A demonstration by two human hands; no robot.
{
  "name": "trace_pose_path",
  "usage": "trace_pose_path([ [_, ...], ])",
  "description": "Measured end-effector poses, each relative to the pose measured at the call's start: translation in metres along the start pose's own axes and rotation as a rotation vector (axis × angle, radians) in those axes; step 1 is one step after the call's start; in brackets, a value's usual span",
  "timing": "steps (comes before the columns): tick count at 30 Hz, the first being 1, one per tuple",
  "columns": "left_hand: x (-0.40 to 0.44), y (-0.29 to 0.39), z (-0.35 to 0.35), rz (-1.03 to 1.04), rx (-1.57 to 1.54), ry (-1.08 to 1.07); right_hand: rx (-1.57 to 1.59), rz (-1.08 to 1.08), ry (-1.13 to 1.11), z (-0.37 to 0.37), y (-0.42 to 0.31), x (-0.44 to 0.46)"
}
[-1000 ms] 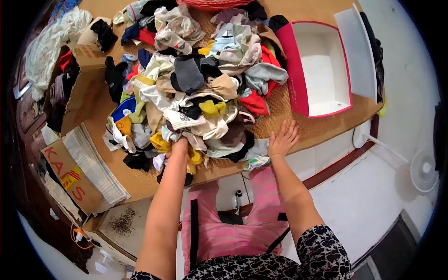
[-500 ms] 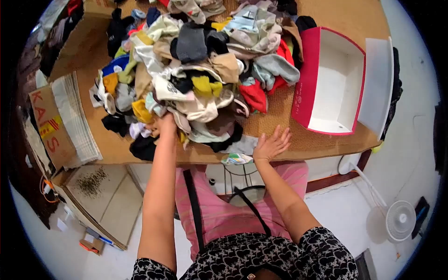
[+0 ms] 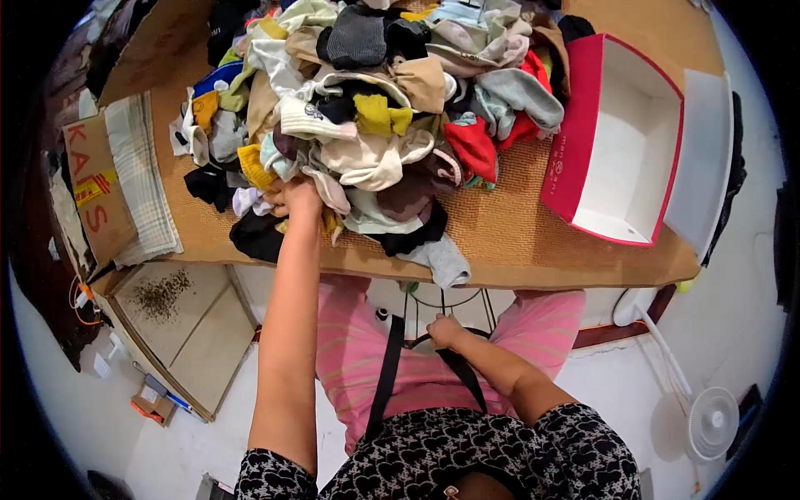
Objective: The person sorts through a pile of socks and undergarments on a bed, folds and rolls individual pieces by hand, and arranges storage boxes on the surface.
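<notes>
A large mixed heap of socks lies on the brown-covered table. My left hand reaches into its near left edge. Its visible fingers are curled among the socks, beside a pale lilac sock and a mustard one; what they hold is hidden. Over the table's front edge hangs a light grey sock. My right hand is below that edge, between my knees, closed next to a black strap. Whatever is in it cannot be made out.
To the right of the heap stands an open red box with a white inside, beside a translucent white lid or tray. A cardboard piece and checked cloth lie left. A white fan stands at lower right.
My right hand has left the tabletop and moved down between my knees, its fingers now closed. The colourful patterned item at the table edge is gone from there. My left hand stays in the heap.
</notes>
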State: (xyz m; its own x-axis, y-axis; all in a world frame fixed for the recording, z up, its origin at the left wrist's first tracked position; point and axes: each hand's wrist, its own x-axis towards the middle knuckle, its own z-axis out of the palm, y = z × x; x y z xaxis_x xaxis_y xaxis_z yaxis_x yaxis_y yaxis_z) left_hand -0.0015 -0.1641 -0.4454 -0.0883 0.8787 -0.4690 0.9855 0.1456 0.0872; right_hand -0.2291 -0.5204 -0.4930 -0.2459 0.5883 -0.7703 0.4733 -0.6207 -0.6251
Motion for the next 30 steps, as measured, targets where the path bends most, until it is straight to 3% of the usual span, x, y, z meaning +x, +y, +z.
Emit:
trace_pose_path([
  [4,-0.006,0.003,0.004,-0.013,0.003,0.016,0.164,-0.074,0.253,-0.006,0.012,0.012],
  [6,-0.005,0.006,0.001,-0.018,-0.003,0.034,0.174,-0.085,0.272,-0.026,0.012,0.012],
  [9,-0.007,0.009,-0.006,-0.020,-0.055,-0.039,0.319,-0.007,0.473,-0.041,0.009,0.020],
  [11,0.008,0.002,0.005,0.018,-0.043,-0.120,0.349,-0.002,0.411,-0.084,-0.002,0.009],
  [12,0.009,0.002,0.014,-0.003,-0.049,-0.051,0.395,0.002,0.332,-0.099,-0.007,0.005],
  [14,0.006,0.005,0.024,-0.044,-0.065,0.088,0.373,-0.077,0.337,-0.106,-0.006,0.013],
  [16,0.002,0.003,0.016,0.018,-0.031,-0.013,0.424,-0.163,0.518,-0.116,-0.013,0.004],
  [17,0.013,0.002,0.017,0.061,0.196,-0.051,0.447,-0.267,0.570,-0.123,-0.014,-0.006],
  [19,0.015,-0.002,0.020,0.107,0.125,-0.038,0.408,-0.531,0.719,-0.129,-0.021,-0.039],
  [20,0.011,-0.001,0.016,0.138,0.076,-0.035,0.307,-0.453,0.678,-0.133,-0.028,-0.060],
  [22,0.004,-0.003,0.007,0.204,-0.014,-0.037,0.079,-0.485,1.000,-0.144,-0.027,-0.108],
  [24,-0.004,-0.012,0.000,0.279,-0.092,-0.039,-0.028,-0.434,1.635,-0.159,-0.006,-0.148],
  [26,-0.008,-0.031,-0.006,0.373,-0.162,-0.033,-0.354,-0.080,2.100,-0.189,0.031,-0.210],
  [27,-0.010,-0.043,-0.007,0.430,-0.195,-0.023,-0.260,0.254,2.285,-0.195,0.040,-0.238],
  [28,-0.012,-0.057,-0.007,0.507,-0.224,-0.013,-0.471,0.534,2.387,-0.205,0.061,-0.273],
  [29,-0.009,-0.074,0.001,0.656,-0.242,0.010,-0.467,0.772,2.428,-0.214,0.090,-0.299],
  [30,-0.003,-0.093,0.011,0.798,-0.257,0.038,-0.544,0.864,2.463,-0.221,0.112,-0.330],
])
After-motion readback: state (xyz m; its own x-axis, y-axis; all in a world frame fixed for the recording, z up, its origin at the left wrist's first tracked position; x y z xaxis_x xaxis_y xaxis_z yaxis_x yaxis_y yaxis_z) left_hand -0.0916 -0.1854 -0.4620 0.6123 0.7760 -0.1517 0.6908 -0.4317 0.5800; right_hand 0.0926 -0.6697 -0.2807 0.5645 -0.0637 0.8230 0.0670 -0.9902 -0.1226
